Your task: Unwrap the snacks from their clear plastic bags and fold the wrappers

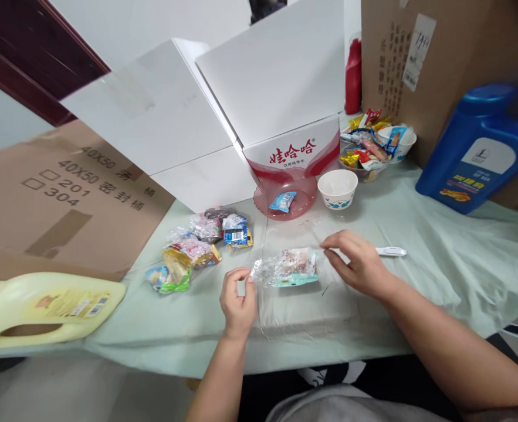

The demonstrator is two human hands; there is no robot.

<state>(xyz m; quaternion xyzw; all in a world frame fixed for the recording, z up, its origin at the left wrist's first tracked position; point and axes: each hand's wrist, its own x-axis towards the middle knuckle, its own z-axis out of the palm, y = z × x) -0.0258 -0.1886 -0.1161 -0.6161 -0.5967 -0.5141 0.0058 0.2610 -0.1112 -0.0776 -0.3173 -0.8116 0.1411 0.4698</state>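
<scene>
A clear plastic snack packet [287, 268] with teal print is stretched between both hands just above the pale green cloth [439, 258]. My left hand [237, 302] pinches its left end with fingers closed. My right hand [358, 262] pinches the right end. A white pen-like tool [390, 252] lies just beyond my right hand. A pile of small wrapped snacks [197, 249] lies to the left of the packet.
A pink plate [305, 193] holding a blue packet and a white bowl [338, 189] stand further back. Behind them are an open white carton [276, 88], a dish of snacks [373, 143], a blue jug [478, 146] and a red bottle [353, 76]. A yellow jug [43, 305] lies at left.
</scene>
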